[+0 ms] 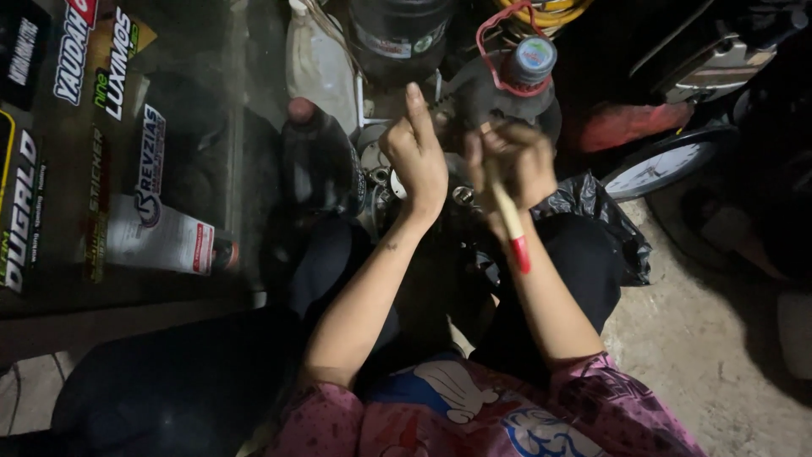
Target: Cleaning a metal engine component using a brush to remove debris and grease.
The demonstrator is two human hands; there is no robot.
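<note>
Two hands: both of yours were raised close together over the dark clutter between your knees.
Left hand [416, 156]: it was loosely curled with one finger pointing straight up; it gripped nothing I could make out.
Right hand [512, 165]: your fingers were closed around the brush [510, 222], whose pale handle ran down past your wrist to a red tip; the working end was hidden behind your fingers.
Metal parts [382, 173]: small round pieces lay just beyond your left hand, dim and hard to tell apart.
Dark bottle [317, 156]: it stood just left of your left hand, crowding that side.
Capped bottle [526, 72]: it stood right above your right hand, a red wire loop around its neck.
Black bag [605, 224]: it lay crumpled beside your right knee.
Open room: bare concrete floor [702, 338] lay to your right; a glass-fronted case [127, 169] walled off your left.
</note>
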